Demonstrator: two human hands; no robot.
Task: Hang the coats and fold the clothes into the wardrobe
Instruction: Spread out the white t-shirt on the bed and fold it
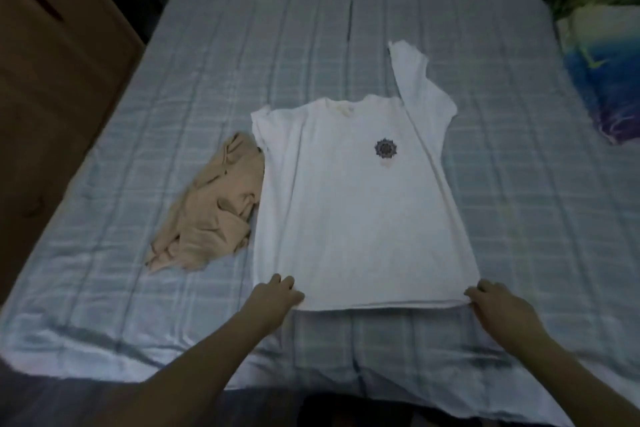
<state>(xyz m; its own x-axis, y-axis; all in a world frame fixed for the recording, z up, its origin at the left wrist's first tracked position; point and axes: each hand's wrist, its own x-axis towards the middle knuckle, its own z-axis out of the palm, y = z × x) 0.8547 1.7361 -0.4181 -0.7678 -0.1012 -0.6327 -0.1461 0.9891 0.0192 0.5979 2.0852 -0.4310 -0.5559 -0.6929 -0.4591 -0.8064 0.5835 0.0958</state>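
Head view: left hand [277, 293] and right hand [491, 302] pinch the white T-shirt [346, 211] hem corners on the bed [104, 288]. Its left sleeve is tucked under. A beige garment [211, 211] lies crumpled beside it.

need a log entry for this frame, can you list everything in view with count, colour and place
t-shirt: 1, white with a small dark chest print, spread flat on the bed, one sleeve sticking out at far right
crumpled garment: 1, beige, on the bed touching the t-shirt's left edge
pillow: 1, blue, green and purple, far right
bed sheet: 1, pale blue check, covering the bed
wooden furniture: 1, brown, left of bed
left hand: 1, grips t-shirt's left hem corner
right hand: 1, grips right hem corner
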